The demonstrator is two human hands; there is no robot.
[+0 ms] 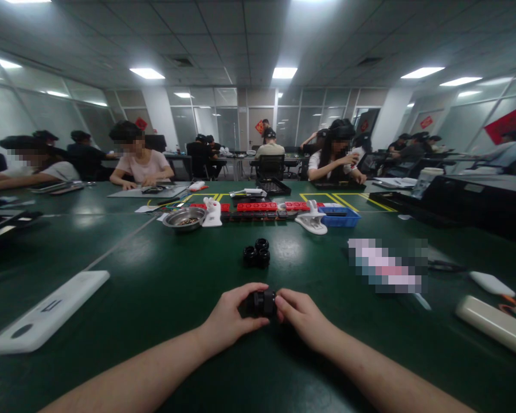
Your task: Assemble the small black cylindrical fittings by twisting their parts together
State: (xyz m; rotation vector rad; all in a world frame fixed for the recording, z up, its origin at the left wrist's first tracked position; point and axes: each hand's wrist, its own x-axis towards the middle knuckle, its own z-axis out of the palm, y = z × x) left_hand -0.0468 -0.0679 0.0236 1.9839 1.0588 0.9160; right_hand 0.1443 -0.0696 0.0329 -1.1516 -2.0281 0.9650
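Both of my hands meet over a small black cylindrical part (264, 302) on the dark green table (163, 269). My left hand (232, 318) curls round its left side, thumb and fingers closed on it. My right hand (298, 315) pinches its right end with closed fingers. A little farther out, a cluster of three similar black round parts (257, 253) sits on the table, apart from both hands.
A white flat device (47, 310) lies at left, a white bar (494, 324) and a pen-like tool (492, 283) at right. Farther back are a metal bowl (184, 218), red blocks (258, 206), white clamps (312, 219) and a blue tray (341, 216). Other people sit across the table.
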